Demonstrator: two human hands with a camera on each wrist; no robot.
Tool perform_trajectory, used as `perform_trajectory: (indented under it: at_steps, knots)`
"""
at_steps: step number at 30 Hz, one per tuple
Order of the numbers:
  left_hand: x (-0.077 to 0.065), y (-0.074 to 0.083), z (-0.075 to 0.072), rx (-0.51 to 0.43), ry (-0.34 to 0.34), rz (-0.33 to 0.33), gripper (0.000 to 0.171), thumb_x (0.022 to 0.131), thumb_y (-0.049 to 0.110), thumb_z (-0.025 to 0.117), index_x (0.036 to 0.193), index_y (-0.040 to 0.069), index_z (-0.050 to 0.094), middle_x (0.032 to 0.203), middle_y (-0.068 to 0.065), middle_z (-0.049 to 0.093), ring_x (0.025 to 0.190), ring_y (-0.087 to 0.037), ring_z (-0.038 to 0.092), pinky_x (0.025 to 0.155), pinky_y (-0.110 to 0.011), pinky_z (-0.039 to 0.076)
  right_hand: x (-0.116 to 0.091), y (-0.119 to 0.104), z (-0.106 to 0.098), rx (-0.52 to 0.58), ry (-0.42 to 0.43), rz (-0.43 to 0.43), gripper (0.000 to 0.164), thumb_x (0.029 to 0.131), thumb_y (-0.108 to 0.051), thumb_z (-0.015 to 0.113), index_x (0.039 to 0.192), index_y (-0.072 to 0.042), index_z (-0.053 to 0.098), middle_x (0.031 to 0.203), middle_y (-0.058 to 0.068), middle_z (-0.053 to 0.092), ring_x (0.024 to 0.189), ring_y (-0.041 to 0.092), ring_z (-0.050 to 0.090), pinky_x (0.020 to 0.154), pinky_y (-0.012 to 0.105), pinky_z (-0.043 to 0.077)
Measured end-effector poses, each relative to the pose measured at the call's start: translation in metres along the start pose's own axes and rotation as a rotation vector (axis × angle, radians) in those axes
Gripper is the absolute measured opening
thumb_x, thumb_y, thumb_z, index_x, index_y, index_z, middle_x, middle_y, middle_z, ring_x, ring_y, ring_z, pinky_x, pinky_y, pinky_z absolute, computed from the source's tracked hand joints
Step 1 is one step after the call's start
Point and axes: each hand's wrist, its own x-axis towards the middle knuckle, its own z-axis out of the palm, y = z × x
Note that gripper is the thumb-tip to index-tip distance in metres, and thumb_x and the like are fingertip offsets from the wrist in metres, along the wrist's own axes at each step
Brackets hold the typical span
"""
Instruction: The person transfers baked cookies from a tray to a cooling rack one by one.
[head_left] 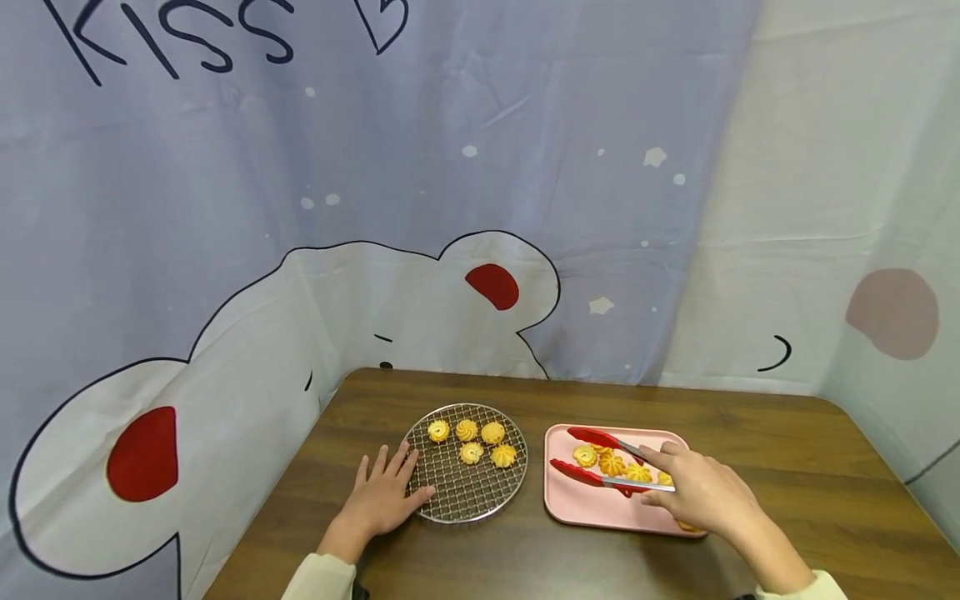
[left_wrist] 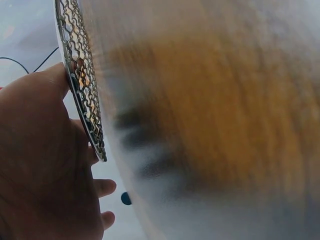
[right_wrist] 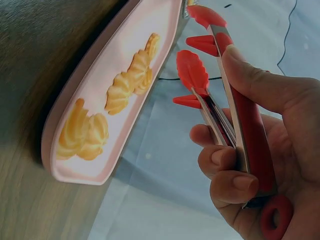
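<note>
Rnd. wire rack (head_left: 450,493), flat on table (head_left: 480,571): metal mesh, shiny rim; 5 golden rack cookies (head_left: 467,430), ridged, in 2 rows toward far side.
L hand (head_left: 382,492): fingers straight, spread, grasping nothing; rests at rack's rim, prob. to steady it.
R hand (head_left: 697,487): curled round tongs (head_left: 577,472), thumb opp. fingers, prob. to govern spread. Metal arms, red scalloped tips, set apart over tray.
Pink tray (head_left: 585,510), right of rack: smooth, rect. w/ rounded corners; raised lip likely keeps pieces in. Holds addl. tray cookies (head_left: 611,463), fluted.
</note>
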Motion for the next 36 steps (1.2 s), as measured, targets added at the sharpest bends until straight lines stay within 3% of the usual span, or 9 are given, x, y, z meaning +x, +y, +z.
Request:
perform_trajectory:
  at_steps: [6, 18, 36]
  knots:
    - [0.000, -0.001, 0.000, -0.010, 0.002, -0.001, 0.081, 0.100, 0.065, 0.043, 0.160, 0.011, 0.034, 0.168, -0.014, 0.022, 0.153, -0.047, 0.012, 0.119, -0.069, 0.001, 0.000, 0.008, 0.000, 0.005, -0.040, 0.035, 0.066, 0.077, -0.048, 0.085, 0.133, -0.017, 0.069, 0.094, -0.008, 0.058, 0.068, 0.014, 0.051, 0.054, 0.036, 0.042]
    - [0.000, 0.000, -0.001, -0.004, 0.002, 0.000, 0.080, 0.101, 0.064, 0.044, 0.159, 0.010, 0.034, 0.167, -0.014, 0.022, 0.153, -0.047, 0.013, 0.119, -0.069, 0.003, 0.002, 0.015, -0.003, -0.019, -0.073, 0.041, 0.064, 0.075, -0.047, 0.086, 0.128, -0.015, 0.072, 0.106, -0.001, 0.067, 0.084, 0.024, 0.067, 0.063, 0.049, 0.053]
    - [0.000, 0.003, -0.004, 0.008, 0.004, -0.006, 0.080, 0.101, 0.063, 0.045, 0.159, 0.010, 0.035, 0.167, -0.014, 0.023, 0.152, -0.047, 0.015, 0.119, -0.070, 0.005, 0.010, 0.015, -0.008, -0.014, -0.110, 0.014, 0.066, 0.075, -0.049, 0.085, 0.130, -0.015, 0.071, 0.094, -0.005, 0.061, 0.073, 0.014, 0.057, 0.056, 0.037, 0.044]
